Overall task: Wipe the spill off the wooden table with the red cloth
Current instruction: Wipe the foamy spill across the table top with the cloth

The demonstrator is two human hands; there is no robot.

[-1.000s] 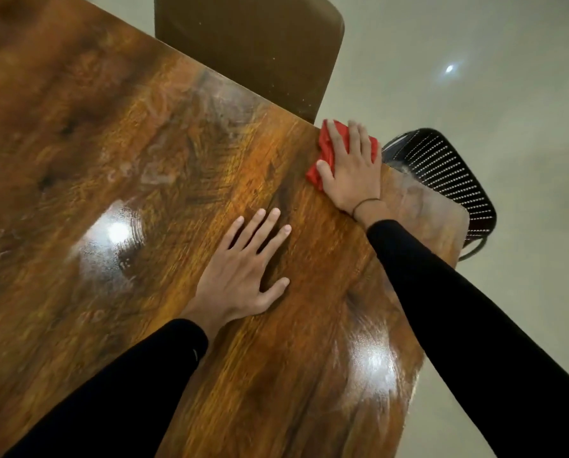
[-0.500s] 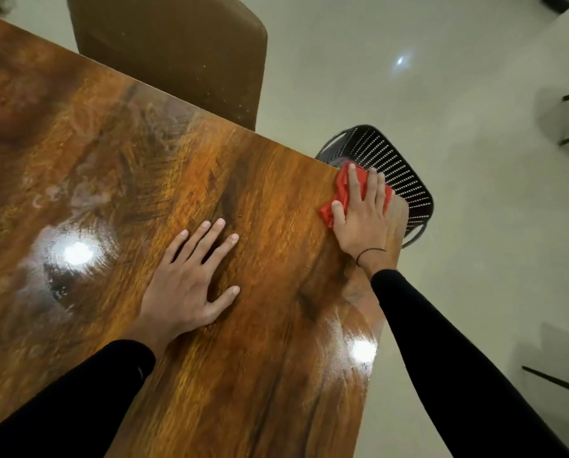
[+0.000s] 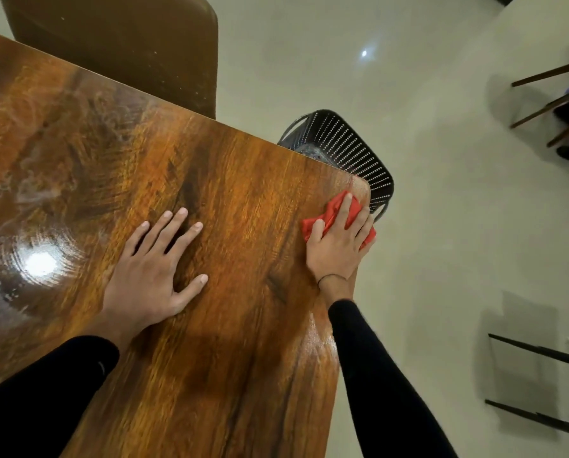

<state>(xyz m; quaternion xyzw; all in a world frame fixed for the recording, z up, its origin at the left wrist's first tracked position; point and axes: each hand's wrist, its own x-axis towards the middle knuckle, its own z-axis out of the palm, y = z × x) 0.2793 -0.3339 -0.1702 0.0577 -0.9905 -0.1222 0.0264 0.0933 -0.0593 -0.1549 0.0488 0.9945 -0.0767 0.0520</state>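
The glossy wooden table (image 3: 236, 325) fills the left and middle of the view. My right hand (image 3: 337, 242) presses the crumpled red cloth (image 3: 329, 214) flat against the table's far right corner, with its outer fingers over the right edge. Most of the cloth is hidden under the palm. My left hand (image 3: 154, 269) lies flat on the wood with its fingers spread, holding nothing. Whitish smeared streaks (image 3: 28, 190) show on the table's left part, near a bright lamp reflection.
A black perforated basket (image 3: 352, 150) stands on the floor just beyond the table corner. A brown chair back (image 3: 127, 44) rises behind the far edge. Dark chair legs (image 3: 540, 94) and dark rods (image 3: 540, 352) stand on the pale floor at right.
My right hand slid the cloth along the far edge to the right corner and a little back toward me. The left hand stayed flat on the table.
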